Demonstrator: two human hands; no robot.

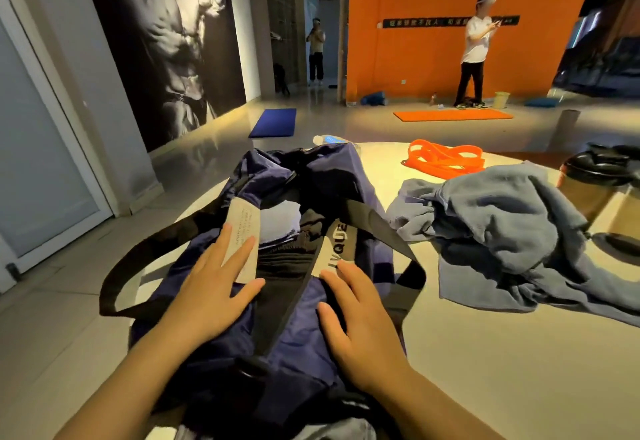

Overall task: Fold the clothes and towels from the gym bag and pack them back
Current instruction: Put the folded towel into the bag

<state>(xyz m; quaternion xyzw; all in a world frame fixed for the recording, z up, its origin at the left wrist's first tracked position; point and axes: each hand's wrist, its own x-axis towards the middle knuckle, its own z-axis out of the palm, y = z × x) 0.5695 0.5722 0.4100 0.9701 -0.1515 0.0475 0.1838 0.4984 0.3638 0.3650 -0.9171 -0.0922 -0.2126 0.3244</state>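
Head view, both hands [287,304] flat on open gym bag [304,180] at table edge [485,353], grey towel [512,225] beside.

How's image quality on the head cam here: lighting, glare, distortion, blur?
Head view: warm overhead light blows out the table around the orange bands; the dim background is noisy, the two standing people soft; wide-angle bending curves the table edge and door frame; the navy gym bag interior is nearly black, the grey towel folds hard-shadowed; left hand and right hand are sharp.
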